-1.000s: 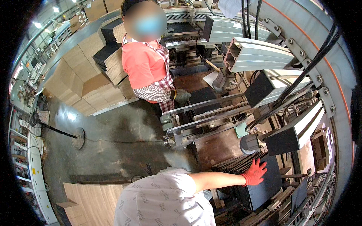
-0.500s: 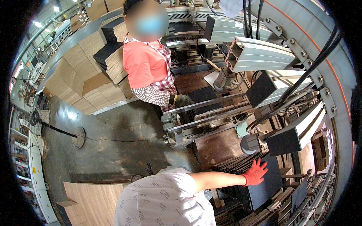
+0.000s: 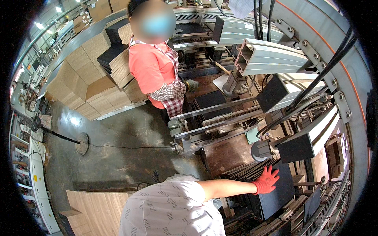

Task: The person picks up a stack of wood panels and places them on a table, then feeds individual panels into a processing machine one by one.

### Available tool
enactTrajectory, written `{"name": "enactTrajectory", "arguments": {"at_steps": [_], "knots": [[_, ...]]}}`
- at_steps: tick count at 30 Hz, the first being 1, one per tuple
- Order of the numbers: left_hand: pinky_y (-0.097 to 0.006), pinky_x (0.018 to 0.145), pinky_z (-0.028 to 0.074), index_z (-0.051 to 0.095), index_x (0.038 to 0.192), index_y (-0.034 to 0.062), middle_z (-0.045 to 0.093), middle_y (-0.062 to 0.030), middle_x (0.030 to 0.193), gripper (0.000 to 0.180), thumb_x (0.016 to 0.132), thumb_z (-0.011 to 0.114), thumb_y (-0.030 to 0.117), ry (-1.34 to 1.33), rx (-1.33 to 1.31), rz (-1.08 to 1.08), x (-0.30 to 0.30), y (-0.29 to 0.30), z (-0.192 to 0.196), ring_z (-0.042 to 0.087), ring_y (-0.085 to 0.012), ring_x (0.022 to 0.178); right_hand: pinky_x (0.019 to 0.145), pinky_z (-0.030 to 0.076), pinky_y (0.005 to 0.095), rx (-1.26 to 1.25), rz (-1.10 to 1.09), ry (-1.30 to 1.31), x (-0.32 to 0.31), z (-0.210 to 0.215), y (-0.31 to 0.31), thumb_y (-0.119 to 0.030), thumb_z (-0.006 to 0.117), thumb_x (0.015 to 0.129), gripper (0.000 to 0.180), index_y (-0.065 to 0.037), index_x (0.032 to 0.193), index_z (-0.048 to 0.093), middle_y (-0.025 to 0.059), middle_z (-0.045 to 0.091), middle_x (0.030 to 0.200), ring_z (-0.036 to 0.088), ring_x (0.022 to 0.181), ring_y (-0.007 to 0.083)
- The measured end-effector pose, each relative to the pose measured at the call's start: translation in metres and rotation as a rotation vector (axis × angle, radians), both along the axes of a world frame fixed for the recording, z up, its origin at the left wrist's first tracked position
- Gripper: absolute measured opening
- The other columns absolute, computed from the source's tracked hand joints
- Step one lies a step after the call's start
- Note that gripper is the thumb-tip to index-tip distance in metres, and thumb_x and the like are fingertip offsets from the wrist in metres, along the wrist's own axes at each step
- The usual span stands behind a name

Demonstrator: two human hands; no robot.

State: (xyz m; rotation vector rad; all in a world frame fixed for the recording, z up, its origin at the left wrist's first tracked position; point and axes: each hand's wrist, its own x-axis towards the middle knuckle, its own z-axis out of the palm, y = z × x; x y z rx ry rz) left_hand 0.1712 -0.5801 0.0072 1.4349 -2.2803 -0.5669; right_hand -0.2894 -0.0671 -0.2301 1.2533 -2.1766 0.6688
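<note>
My left hand (image 3: 266, 181), in a red glove, reaches out to the right with its fingers spread. It lies at the upper edge of a dark flat panel (image 3: 280, 196) and seems to touch it. Beside the panel a row of thin black boards (image 3: 244, 173) leans closely packed; the glove hides part of them. No grip on any board shows. My right hand is not in view.
Across the machine stands a co-worker (image 3: 155, 67) in a checked apron, a gloved hand (image 3: 191, 85) above a dark board (image 3: 210, 104). Metal rails (image 3: 216, 116) and aluminium beams (image 3: 275, 59) lie ahead. Stacked boards (image 3: 78, 78) and a fan base (image 3: 82, 143) stand left.
The co-worker has straightened a little and shifted right, with the gloved hand drawn up and away from the rails. My left hand has stayed in place.
</note>
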Motion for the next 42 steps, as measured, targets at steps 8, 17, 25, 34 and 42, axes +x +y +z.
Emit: {"name": "enactTrajectory", "arguments": {"at_steps": [8,17,25,34,42], "knots": [[-0.065,0.104,0.028,0.051,0.139,0.0117,0.035,-0.0173,0.152,0.065,0.086,0.057,0.049,-0.004,-0.006,-0.022,-0.005,0.003,0.003,0.038,-0.0470,0.131,0.101,0.045,0.0328,0.017,0.004,0.010,0.001,-0.002,0.008,-0.029,0.077,0.079,0.099,-0.009,0.154,0.017,0.0166,0.061,0.129,0.059,0.117,0.0295],[-0.065,0.103,0.028,0.052,0.138,0.0118,0.036,-0.0172,0.152,0.065,0.085,0.058,0.049,-0.004,-0.031,-0.016,-0.007,0.004,0.004,0.037,-0.0477,0.132,0.092,0.052,0.0398,0.237,-0.278,-0.280,0.043,0.061,-0.042,-0.028,0.079,0.077,0.100,-0.010,0.154,0.017,0.0183,0.065,0.119,0.064,0.107,0.0336],[-0.064,0.102,0.030,0.054,0.137,0.0119,0.038,-0.0168,0.150,0.064,0.084,0.059,0.049,0.001,-0.034,0.014,-0.004,0.000,-0.007,0.039,-0.0469,0.129,0.090,0.053,0.0393,0.456,-0.461,-0.412,0.163,0.196,-0.122,-0.034,0.080,0.075,0.102,-0.014,0.154,0.018,0.0175,0.067,0.116,0.065,0.105,0.0325],[-0.064,0.103,0.029,0.052,0.139,0.0130,0.038,-0.0167,0.151,0.064,0.086,0.057,0.049,-0.015,-0.025,0.004,-0.004,-0.001,-0.008,0.039,-0.0470,0.130,0.094,0.051,0.0336,0.373,-0.455,-0.387,0.139,0.163,-0.109,-0.046,0.077,0.077,0.099,-0.018,0.154,0.021,0.0123,0.067,0.118,0.066,0.106,0.0279],[-0.061,0.100,0.033,0.055,0.133,0.0098,0.042,-0.0172,0.146,0.062,0.083,0.062,0.046,0.006,-0.096,0.020,-0.011,0.005,-0.007,0.040,-0.0471,0.128,0.097,0.048,0.0333,0.439,-0.343,-0.292,0.111,0.114,-0.092,-0.036,0.074,0.082,0.094,-0.014,0.154,0.019,0.0150,0.062,0.126,0.061,0.114,0.0286]]}}
